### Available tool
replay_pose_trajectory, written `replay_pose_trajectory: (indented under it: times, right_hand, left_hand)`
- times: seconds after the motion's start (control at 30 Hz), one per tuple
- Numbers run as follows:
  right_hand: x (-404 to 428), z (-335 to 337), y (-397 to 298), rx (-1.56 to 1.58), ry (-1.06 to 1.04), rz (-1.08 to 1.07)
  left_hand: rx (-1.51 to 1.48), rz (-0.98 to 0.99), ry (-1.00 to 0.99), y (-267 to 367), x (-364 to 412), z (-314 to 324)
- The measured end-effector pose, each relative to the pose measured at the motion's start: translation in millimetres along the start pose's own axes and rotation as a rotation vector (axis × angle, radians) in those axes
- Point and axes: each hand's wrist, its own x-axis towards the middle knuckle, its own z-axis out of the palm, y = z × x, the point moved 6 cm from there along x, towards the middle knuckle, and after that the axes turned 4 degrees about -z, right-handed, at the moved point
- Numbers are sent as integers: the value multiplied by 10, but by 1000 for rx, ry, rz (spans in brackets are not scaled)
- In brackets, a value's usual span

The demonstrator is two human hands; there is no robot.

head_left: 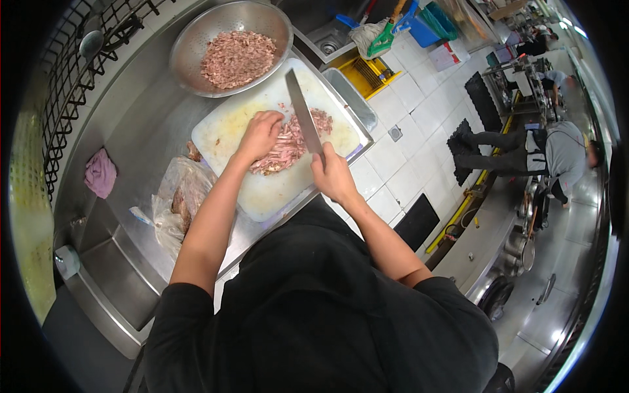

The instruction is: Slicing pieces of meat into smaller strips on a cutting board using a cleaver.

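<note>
My right hand point(334, 172) grips the handle of a long knife point(303, 110), its broad blade pointing away from me across a pile of sliced meat point(285, 150). On the pile's left side rests my left hand point(262, 133), fingers bent against the strips. Part of the meat lies beyond the blade, cut into smaller bits. Under it all is a white plastic cutting board point(268, 199) with yellowish stains. A perforated metal colander point(184, 59) stands at the board's far end, holding a heap of diced meat point(238, 59).
Left of the board, a clear plastic bag point(169, 216) holds browned meat on the steel counter point(142, 127). A pink cloth point(100, 173) lies farther left, near a sink basin point(118, 275). A yellow crate point(366, 78) is beyond the counter's right edge. Co-workers point(565, 152) stand at the far right.
</note>
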Motion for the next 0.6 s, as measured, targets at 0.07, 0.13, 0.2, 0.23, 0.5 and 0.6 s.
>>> replay_pose_trajectory:
  times: [0.07,0.13,0.2,0.23,0.5,0.6]
  right_hand:
    - [-20,-41,4,16,37,-33]
    - [-21,-62,46,7,-4,168]
    - [-1,-89,-48,-82,-42,170]
    - [12,-80,-69,-171,-80,172]
    - [-191,17,-424,-489,-366,112]
    - [-248,135,-408,-511,-395,135]
  left_hand:
    - [-44,-5,-97,27,-3,77]
    - [-128,-72,-225,-16,-19,150]
    - [-105,-16,-175,6,-45,95]
    - [-83,39,-126,35,-73,57]
    - [-70,79,-49,152,-264,18]
    - [-96,15,-83,108,-305,40]
